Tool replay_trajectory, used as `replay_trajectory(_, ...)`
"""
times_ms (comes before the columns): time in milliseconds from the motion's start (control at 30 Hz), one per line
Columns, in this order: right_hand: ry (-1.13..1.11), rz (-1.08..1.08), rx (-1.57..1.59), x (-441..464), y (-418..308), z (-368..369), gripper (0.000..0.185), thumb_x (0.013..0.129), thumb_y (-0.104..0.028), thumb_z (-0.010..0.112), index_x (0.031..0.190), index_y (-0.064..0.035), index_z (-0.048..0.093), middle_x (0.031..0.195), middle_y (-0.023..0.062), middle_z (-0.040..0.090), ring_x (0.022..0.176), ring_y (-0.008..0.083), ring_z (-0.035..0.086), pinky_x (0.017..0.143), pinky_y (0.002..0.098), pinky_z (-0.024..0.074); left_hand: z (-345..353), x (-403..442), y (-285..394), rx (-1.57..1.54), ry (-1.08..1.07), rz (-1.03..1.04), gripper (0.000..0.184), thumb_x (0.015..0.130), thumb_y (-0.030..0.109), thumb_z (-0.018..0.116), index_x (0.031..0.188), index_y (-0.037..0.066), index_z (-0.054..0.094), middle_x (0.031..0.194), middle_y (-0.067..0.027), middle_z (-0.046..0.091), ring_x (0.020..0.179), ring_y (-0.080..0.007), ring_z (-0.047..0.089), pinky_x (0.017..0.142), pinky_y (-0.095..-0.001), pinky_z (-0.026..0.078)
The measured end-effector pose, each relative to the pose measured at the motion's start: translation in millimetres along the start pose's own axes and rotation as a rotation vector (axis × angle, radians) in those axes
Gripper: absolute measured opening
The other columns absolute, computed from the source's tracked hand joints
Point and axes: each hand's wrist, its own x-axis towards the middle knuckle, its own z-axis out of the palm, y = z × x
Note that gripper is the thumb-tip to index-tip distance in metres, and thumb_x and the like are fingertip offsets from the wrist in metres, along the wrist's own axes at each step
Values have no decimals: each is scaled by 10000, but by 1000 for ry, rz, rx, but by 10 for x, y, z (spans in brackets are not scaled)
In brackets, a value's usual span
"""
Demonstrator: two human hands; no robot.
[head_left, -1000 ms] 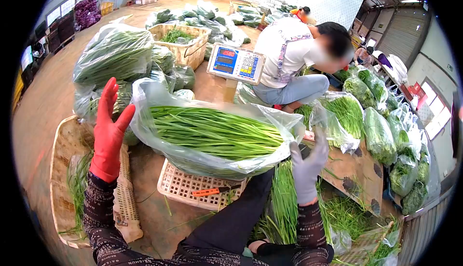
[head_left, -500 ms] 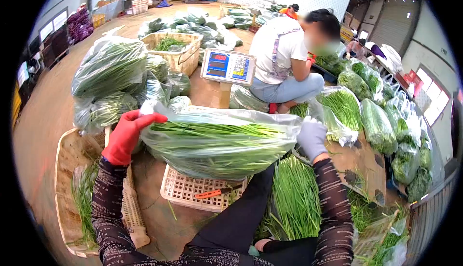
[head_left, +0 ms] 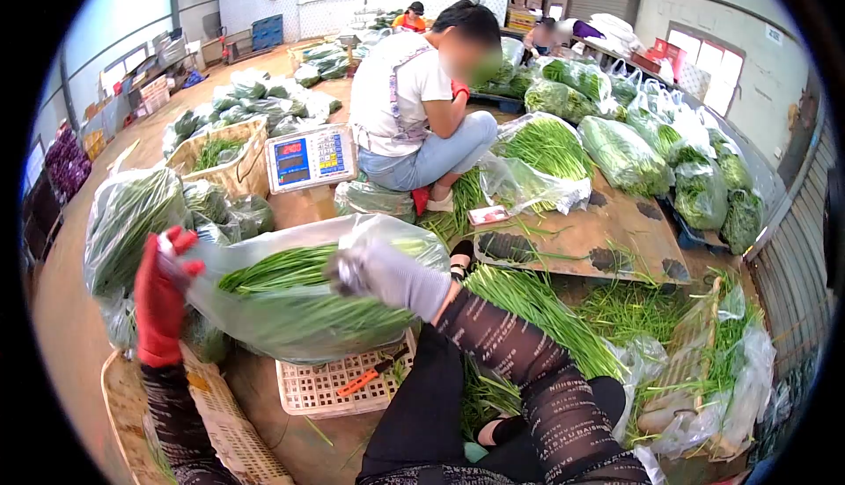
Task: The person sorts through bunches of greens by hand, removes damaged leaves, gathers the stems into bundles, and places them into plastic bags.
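Observation:
A clear plastic bag (head_left: 264, 322) of long green stalks, which look like garlic chives (head_left: 282, 269), lies across the white crate in front of me. My left hand (head_left: 165, 296), in a red glove, grips the gathered plastic at the bag's left end. Over the middle of the bag, my right hand (head_left: 387, 281) in a grey glove is closed, its fingertips blurred; a fold of the plastic rises beside it. An orange-handled knife (head_left: 359, 381) rests on the upturned white crate (head_left: 304, 388) under the bag.
Behind the bag stands a digital scale (head_left: 310, 159). A seated person (head_left: 400, 89) in a white shirt is beyond it. Filled bags (head_left: 132, 230) are piled left, above a long crate (head_left: 220, 415). Loose stalks (head_left: 546, 318) lie right of my legs, near a cardboard sheet (head_left: 572, 243).
My right hand has moved left from the bag's right end to over its middle. My left hand has turned upright, still holding the left end. The view has swung right.

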Motion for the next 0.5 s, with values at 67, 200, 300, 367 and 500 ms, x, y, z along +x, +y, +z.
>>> replay_trajectory(67,102,-339,-266,44,-352,-51,152,859,-123,488,876,8,562,695,27,563,595,112,535,536,259,458,126,67,161,-179,23,-44,500,922,413,372,1224,16,402,1074,-130,574,762,-207,602,762,-300,467)
replay_trajectory(200,165,-468,230,154,-581,-106,185,876,-158,485,918,15,536,746,48,562,604,116,526,587,242,461,313,216,36,-98,-6,-40,513,905,443,397,1212,31,413,1055,-130,580,802,-217,607,784,-323,460)
replay_trajectory(300,100,-405,295,58,-432,25,204,882,-164,488,978,14,509,751,57,560,605,125,525,572,247,476,194,256,-204,353,-10,-207,533,881,511,400,1076,26,505,866,-109,621,670,-185,615,588,-289,487)
replay_trajectory(367,-71,-195,577,93,-258,192,210,894,-174,462,994,5,506,755,49,565,586,116,505,517,236,457,416,100,-196,543,11,-275,509,863,491,464,865,-14,531,590,-114,585,428,-174,551,401,-267,428)
replay_trajectory(500,-107,296,279,303,383,531,305,920,-311,397,1013,-44,514,767,13,576,518,78,451,425,186,364,636,-130,-292,773,70,-328,479,859,464,492,750,0,526,495,-87,538,360,-135,497,339,-221,371)
